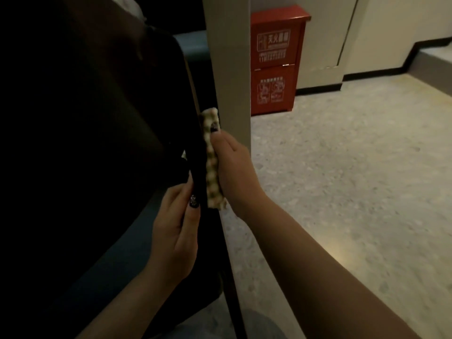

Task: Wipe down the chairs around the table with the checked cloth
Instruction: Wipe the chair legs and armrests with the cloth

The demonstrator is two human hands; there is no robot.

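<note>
A dark chair (93,123) fills the left half of the head view, its thin black side edge running down the middle. The checked cloth (212,167), beige and green, is folded into a long strip and lies flat against that edge. My right hand (232,172) presses the cloth onto the edge from the right, thumb tip over the cloth's upper part. Just below and to the left, my left hand (175,231) grips the same black edge with thumb and fingers. Most of the chair is lost in shadow.
A cream pillar (230,69) stands directly right of the chair edge, almost touching my right hand. Behind it is a red fire-extinguisher cabinet (276,62). Speckled pale floor (354,179) spreads to the right, up to a wall with black skirting.
</note>
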